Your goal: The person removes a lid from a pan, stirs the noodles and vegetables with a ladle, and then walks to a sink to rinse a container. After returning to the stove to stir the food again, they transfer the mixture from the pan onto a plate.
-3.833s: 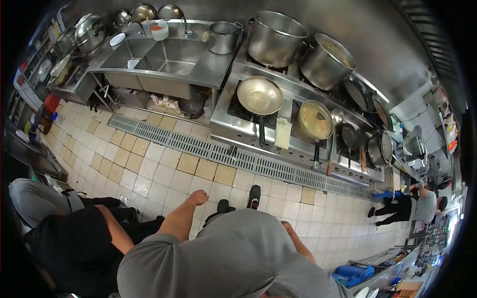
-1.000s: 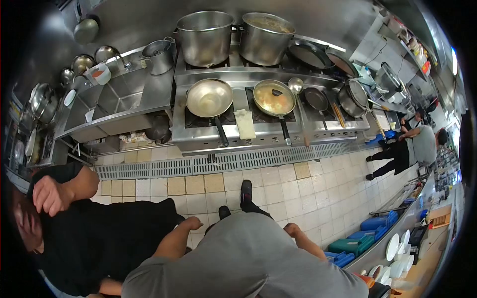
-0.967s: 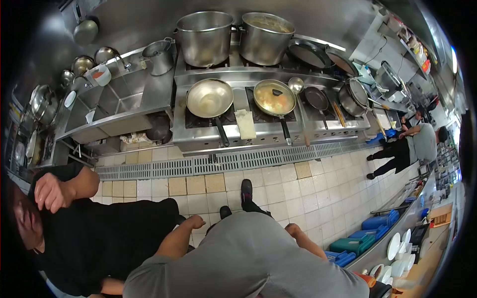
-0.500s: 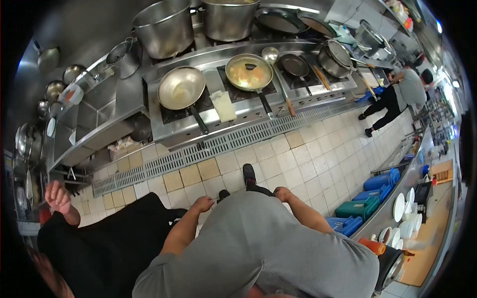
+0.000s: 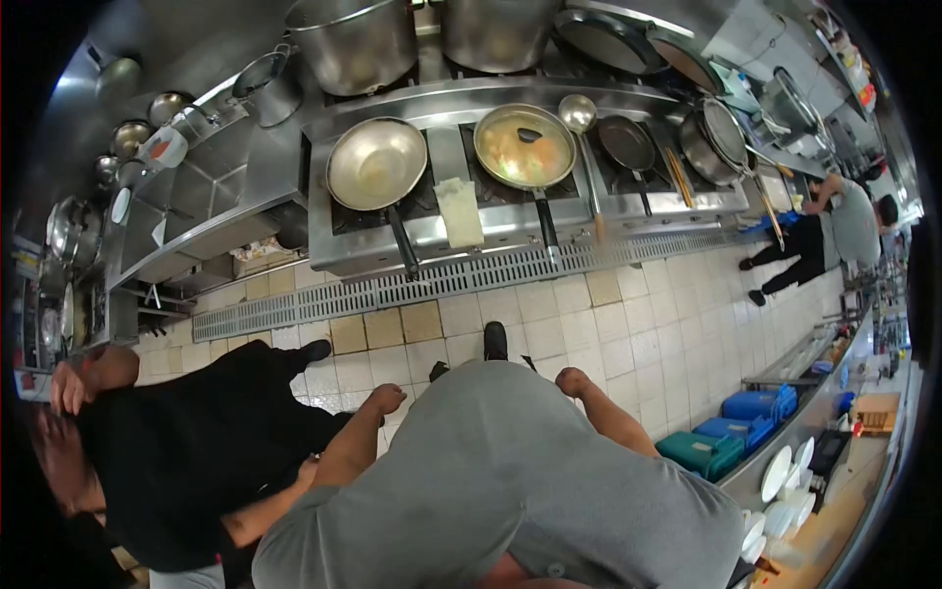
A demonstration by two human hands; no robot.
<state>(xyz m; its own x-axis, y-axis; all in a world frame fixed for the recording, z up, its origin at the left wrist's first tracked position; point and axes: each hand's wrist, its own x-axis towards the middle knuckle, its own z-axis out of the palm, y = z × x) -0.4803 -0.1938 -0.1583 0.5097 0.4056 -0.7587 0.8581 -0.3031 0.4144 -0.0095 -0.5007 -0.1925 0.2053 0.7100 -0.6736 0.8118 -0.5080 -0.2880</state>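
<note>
My left hand hangs low beside my grey shirt, fingers curled in, with nothing visible in it. On the other side, my right hand is also loosely closed and shows nothing held. Both are over the tiled floor, apart from the stove. Across from me, a steel frying pan sits on a burner. To its right, a glass-lidded pan has orange and yellowish food under the lid. A folded pale cloth lies on the stove front between them.
A co-worker in black stands close on my left; another person is far right. A ladle, small black pan and stockpots are on the stove. A floor grate runs along it. Blue bins stand right.
My view has shifted, so the stove appears farther right. My hands have moved outward from my shirt front. The co-worker on my left has turned and lowered a raised hand.
</note>
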